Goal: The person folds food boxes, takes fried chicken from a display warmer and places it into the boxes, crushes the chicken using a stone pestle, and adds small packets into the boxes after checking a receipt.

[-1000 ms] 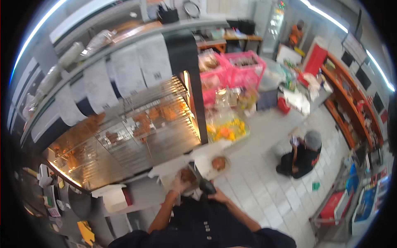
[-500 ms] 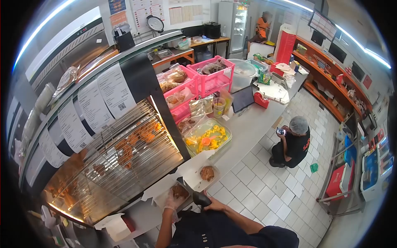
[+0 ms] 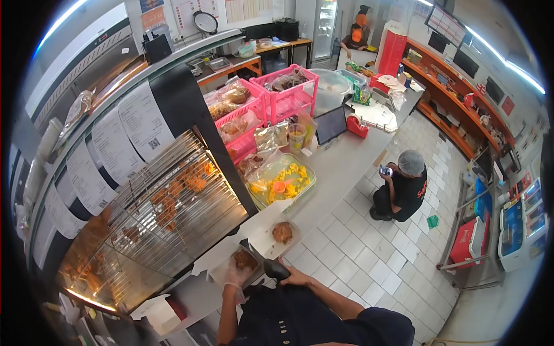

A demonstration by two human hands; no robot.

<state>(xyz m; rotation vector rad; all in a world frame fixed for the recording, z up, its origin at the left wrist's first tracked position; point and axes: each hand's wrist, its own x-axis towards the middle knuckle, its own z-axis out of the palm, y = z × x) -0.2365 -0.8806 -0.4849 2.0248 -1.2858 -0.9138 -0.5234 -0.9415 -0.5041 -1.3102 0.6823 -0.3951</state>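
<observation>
My left hand (image 3: 235,275), in a clear plastic glove, reaches into an open white cardboard box (image 3: 218,271) and touches a piece of browned food (image 3: 243,259). Its fingers are blurred against the food, so their grip cannot be made out. My bare right hand (image 3: 295,275) is closed around a black object with a rounded end (image 3: 277,269), beside the box; its exact kind is unclear. Just beyond stands a second open white box (image 3: 268,245) holding another browned piece (image 3: 283,232).
A heated display case (image 3: 161,225) stands left of the boxes. Along the counter (image 3: 332,179) are a tray of yellow pieces (image 3: 311,187), pink baskets (image 3: 297,106) and a tablet (image 3: 332,131). A crouching person (image 3: 407,187) holds a phone on the tiled floor. Another white box (image 3: 158,316) sits lower left.
My view has shifted slightly, so the scene sits a little further left and higher. At the back, a person in an orange cap now shows. Both hands stay at nearly the same places.
</observation>
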